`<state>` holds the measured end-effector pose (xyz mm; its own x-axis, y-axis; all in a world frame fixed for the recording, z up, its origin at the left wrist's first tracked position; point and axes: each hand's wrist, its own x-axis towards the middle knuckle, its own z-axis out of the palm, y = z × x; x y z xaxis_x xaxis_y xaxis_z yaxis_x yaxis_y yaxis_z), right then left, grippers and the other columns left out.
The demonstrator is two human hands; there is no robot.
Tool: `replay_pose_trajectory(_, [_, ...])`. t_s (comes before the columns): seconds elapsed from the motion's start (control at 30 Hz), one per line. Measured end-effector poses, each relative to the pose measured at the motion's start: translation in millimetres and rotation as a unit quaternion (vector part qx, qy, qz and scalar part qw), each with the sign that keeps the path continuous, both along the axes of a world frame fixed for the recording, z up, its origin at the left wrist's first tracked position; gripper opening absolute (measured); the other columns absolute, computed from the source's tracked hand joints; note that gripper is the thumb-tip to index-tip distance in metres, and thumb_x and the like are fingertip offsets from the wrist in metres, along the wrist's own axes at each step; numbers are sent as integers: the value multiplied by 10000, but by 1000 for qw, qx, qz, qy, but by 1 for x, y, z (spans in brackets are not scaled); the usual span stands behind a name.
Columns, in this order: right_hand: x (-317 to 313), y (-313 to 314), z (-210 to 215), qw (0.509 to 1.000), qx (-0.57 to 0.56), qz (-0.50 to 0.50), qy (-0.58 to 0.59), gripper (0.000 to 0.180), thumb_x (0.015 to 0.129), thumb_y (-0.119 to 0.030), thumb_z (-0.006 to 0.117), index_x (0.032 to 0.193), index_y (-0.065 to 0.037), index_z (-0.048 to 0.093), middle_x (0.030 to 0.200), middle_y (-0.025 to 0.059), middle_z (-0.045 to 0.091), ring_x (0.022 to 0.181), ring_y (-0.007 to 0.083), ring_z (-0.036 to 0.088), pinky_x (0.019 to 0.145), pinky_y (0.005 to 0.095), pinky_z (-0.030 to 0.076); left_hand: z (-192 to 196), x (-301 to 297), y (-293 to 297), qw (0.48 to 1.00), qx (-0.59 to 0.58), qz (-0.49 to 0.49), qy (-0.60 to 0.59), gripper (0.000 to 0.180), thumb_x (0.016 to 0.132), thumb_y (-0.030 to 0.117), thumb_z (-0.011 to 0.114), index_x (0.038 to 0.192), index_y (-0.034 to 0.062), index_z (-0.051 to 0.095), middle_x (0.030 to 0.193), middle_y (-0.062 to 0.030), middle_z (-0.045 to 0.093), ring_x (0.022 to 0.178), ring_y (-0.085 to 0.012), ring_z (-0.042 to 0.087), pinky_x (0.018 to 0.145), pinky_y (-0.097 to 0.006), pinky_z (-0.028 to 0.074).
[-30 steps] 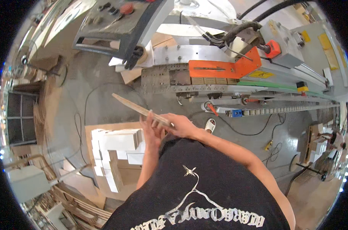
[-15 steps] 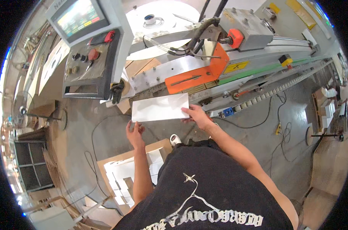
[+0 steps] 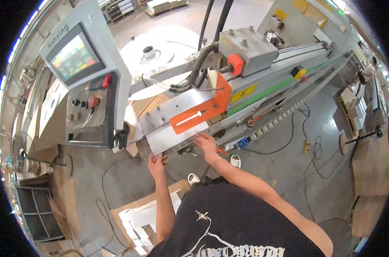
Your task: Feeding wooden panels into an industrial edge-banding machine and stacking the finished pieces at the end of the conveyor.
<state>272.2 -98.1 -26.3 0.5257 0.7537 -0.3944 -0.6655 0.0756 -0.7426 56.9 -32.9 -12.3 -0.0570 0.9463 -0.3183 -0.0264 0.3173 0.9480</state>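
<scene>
A white rectangular panel lies on the metal bed of a machine, its far side partly under an orange slotted guard. At the panel's near left corner is my left hand, its fingers apart and bent, the tips against the edge. My right hand is at the near edge toward the right end, fingers gathered and curled against the panel. How firmly the right fingertips grip is hard to make out.
A control panel with screen and buttons stands left of the bed. Below my left forearm, white pieces lie on cardboard. A roller track runs off to the right. Cables lie on the floor.
The white panel has moved from in front of the machine onto its bed, partly under the orange guard. Both hands have gone with it, and the view has shifted.
</scene>
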Motion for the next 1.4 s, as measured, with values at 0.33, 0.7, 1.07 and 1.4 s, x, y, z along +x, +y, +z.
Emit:
replay_pose_trajectory(0.33, [80, -5, -16, 992, -30, -116, -27, 218, 773, -2, 503, 985, -2, 552, 963, 117, 636, 908, 231, 648, 828, 353, 540, 9, 78, -17, 988, -41, -130, -78, 617, 896, 75, 571, 1421, -37, 268, 1025, -177, 668, 840, -231, 684, 601, -282, 519])
replay_pose_trajectory(0.7, [133, -24, 8, 992, -44, -111, -31, 265, 807, -63, 528, 1067, -16, 557, 1086, 128, 618, 971, 231, 635, 849, 404, 521, 23, 114, -24, 950, -86, -289, -80, 777, 899, 112, 574, 1509, 62, 96, 980, -153, 688, 786, -207, 677, 647, -309, 523])
replay_pose_trajectory(1.07, [149, -134, -38, 572, -203, 122, -785, 322, 847, -180, 609, 1105, 12, 603, 1221, 192, 567, 1181, 392, 489, 1015, 464, 370, -103, -155, -45, 990, -15, 16, 140, 408, 833, 333, 674, 1076, 7, 637, 788, -120, 680, 736, -217, 670, 688, -342, 520])
replay_pose_trajectory(1.4, [165, -124, -81, 427, -331, 194, -819, 295, 796, -255, 654, 1072, -152, 631, 1279, 170, 515, 1265, 370, 385, 1089, 528, 235, -154, -309, -127, 728, -474, 360, 339, 1173, 655, 583, 777, 1501, 99, 123, 1519, -317, 81, 1409, -466, 133, 1018, -672, 305])
